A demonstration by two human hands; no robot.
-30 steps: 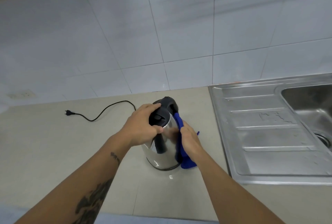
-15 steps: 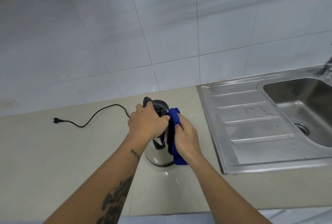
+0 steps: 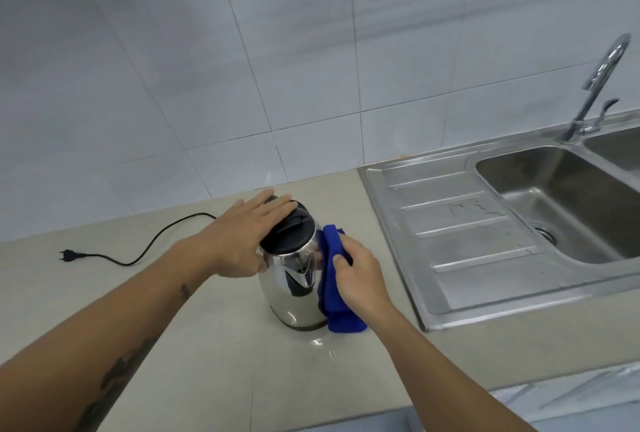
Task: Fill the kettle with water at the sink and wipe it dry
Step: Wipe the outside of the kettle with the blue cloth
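A shiny steel kettle (image 3: 294, 288) with a black lid stands upright on the beige counter (image 3: 207, 355), just left of the sink's draining board. My left hand (image 3: 242, 237) lies flat over the lid's left side, fingers spread and extended, thumb against the kettle's upper wall. My right hand (image 3: 356, 276) grips a blue cloth (image 3: 332, 293) and presses it against the kettle's right side. The cloth hangs down to the counter at the kettle's base. The kettle's handle is hidden from view.
A steel sink (image 3: 568, 203) with a ribbed draining board (image 3: 467, 241) lies to the right, and a chrome tap (image 3: 599, 85) rises behind the basin. A black power cord with its plug (image 3: 69, 254) trails across the counter to the left. White wall tiles stand behind.
My left hand has let go of its grip on the kettle's top and now rests flat and spread on the lid. The right hand still holds the cloth on the kettle's right side. The view has shifted right.
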